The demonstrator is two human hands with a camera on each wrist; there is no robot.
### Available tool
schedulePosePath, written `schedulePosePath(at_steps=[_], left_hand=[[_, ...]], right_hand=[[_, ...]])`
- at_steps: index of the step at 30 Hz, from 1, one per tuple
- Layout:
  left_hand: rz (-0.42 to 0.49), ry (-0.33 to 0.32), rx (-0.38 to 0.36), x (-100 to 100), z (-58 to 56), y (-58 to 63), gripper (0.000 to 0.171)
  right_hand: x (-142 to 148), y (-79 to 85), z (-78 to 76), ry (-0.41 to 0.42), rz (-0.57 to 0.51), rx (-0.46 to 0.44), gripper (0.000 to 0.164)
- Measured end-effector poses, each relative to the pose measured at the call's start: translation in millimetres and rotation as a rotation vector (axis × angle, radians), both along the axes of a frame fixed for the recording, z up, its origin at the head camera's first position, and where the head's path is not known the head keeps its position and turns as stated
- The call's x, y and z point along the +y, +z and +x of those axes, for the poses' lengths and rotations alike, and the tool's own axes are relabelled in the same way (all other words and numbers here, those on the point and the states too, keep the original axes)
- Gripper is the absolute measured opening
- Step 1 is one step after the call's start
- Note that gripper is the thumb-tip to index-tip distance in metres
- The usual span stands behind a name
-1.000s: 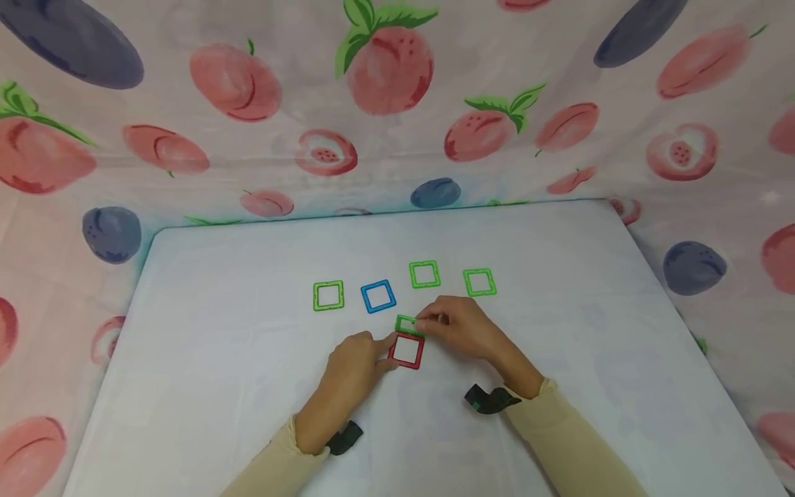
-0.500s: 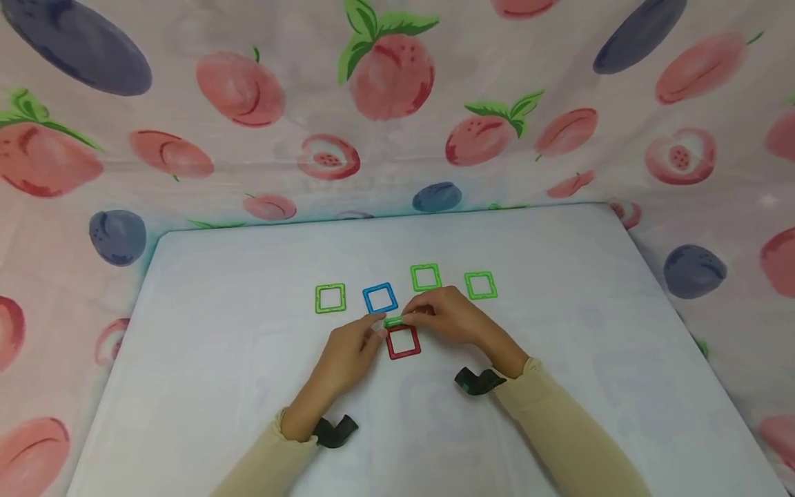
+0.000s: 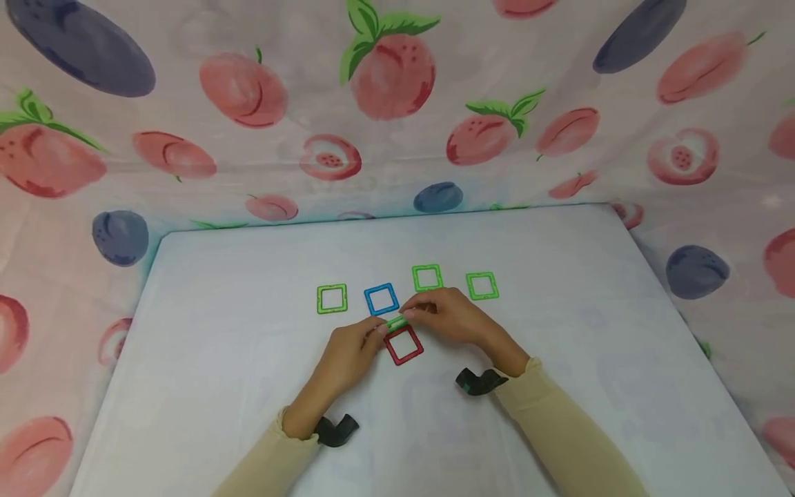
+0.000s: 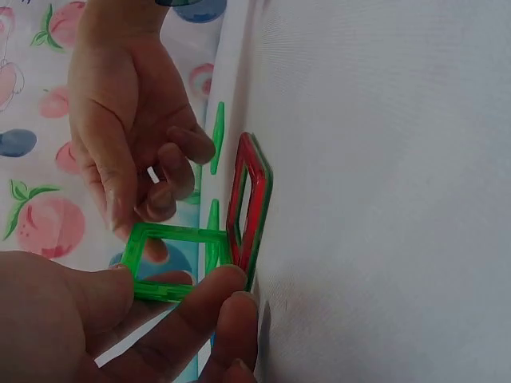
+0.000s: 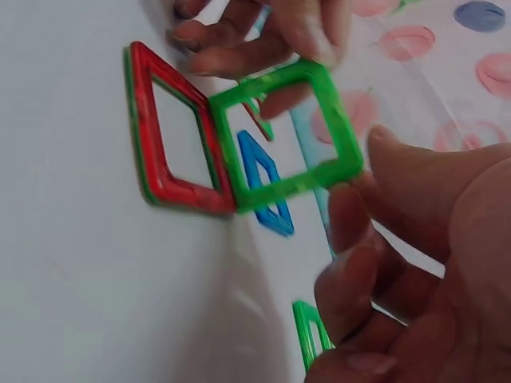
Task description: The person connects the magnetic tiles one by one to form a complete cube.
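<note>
A green square frame tile (image 5: 343, 132) stands raised along the edge of a red square frame tile (image 3: 404, 345). Beneath the red one shows a thin green layer (image 4: 266, 187), stacked against it. My left hand (image 3: 349, 355) pinches the green tile between thumb and fingers at its left end. At the opposite end, my right hand (image 3: 453, 319) has thumb and index finger close about a corner of the same tile. In the right wrist view, the right thumb (image 5: 391, 152) is right beside that corner, with the other fingers curled below.
Beyond the hands on the white table (image 3: 248, 276) lie a green square frame (image 3: 332, 299), a blue one (image 3: 381, 299) and two more green ones, one at centre (image 3: 427, 277) and one at right (image 3: 482, 286). Fruit-print cloth (image 3: 397, 138) rises behind the table.
My left hand has moved from the red tile up to the left end of the green tile. The green tile has been raised upright, and the red tile has turned slightly with it.
</note>
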State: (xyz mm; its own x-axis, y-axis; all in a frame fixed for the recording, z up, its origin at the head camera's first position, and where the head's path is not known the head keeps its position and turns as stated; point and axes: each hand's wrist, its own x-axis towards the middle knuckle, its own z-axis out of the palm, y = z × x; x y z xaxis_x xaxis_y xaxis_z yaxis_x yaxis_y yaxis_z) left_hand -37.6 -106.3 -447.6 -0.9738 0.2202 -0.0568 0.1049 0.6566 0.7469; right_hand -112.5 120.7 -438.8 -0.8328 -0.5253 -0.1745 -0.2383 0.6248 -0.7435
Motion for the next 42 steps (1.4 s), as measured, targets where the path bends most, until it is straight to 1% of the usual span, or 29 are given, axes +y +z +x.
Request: schedulePosePath(at_steps=[2,4,6,7,8,10,13,16,19,22,25,28,32,34,38,42], left_hand=[[0.006,-0.003,-0.015,0,0.0,0.3,0.02],[0.008,-0.007,-0.026,0,-0.1,0.8,0.02],[0.007,-0.01,-0.038,-1,-0.3,1.7,0.02],[0.006,-0.011,-0.043,-1,-0.6,2.1,0.02],[0.005,-0.009,-0.051,-2,-0.8,2.6,0.02],[0.002,-0.007,-0.063,-4,-1.3,3.7,0.02],[-0.002,-0.002,-0.08,-6,-2.3,3.2,0.021],[-0.001,-0.006,-0.094,-8,-2.7,2.0,0.022],[-0.003,-0.01,-0.105,-9,-2.3,1.5,0.022],[-0.006,-0.013,-0.104,-10,-1.5,1.8,0.022],[-0.01,-0.011,-0.106,-11,-1.1,1.7,0.021],[-0.013,-0.008,-0.112,-12,-1.2,1.3,0.021],[-0.004,-0.003,-0.121,-11,-1.4,1.3,0.022],[-0.001,-0.001,-0.127,-10,-1.4,1.6,0.022],[0.001,-0.006,-0.122,-9,-1.8,1.9,0.023],[0.004,-0.012,-0.124,-8,-3.1,1.5,0.023]], right_hand=[[10,0.7,-1.2,-0.096,0.018,-0.006,0.025],[23,1.6,-4.4,-0.217,0.023,-0.023,0.031],[40,2.3,-9.9,-0.334,0.013,-0.043,0.037],[50,2.3,-13.3,-0.379,0.007,-0.049,0.04],[59,2.0,-17.1,-0.411,0.007,-0.054,0.042],[77,1.5,-25.0,-0.436,0.017,-0.078,0.048],[99,-2.1,-37.5,-0.424,0.076,-0.135,0.052],[110,-7.1,-48.2,-0.392,0.117,-0.2,0.054],[115,-10.9,-55.3,-0.341,0.134,-0.209,0.054],[114,-11.5,-59.3,-0.288,0.153,-0.19,0.052],[112,-11.0,-61.3,-0.256,0.181,-0.156,0.048],[112,-12.1,-61.9,-0.247,0.198,-0.118,0.041],[113,-15.1,-60.9,-0.261,0.217,-0.093,0.03],[114,-15.7,-60.2,-0.27,0.225,-0.088,0.026],[116,-15.4,-59.3,-0.286,0.223,-0.114,0.027],[119,-14.1,-57.5,-0.28,0.166,-0.207,0.031]])
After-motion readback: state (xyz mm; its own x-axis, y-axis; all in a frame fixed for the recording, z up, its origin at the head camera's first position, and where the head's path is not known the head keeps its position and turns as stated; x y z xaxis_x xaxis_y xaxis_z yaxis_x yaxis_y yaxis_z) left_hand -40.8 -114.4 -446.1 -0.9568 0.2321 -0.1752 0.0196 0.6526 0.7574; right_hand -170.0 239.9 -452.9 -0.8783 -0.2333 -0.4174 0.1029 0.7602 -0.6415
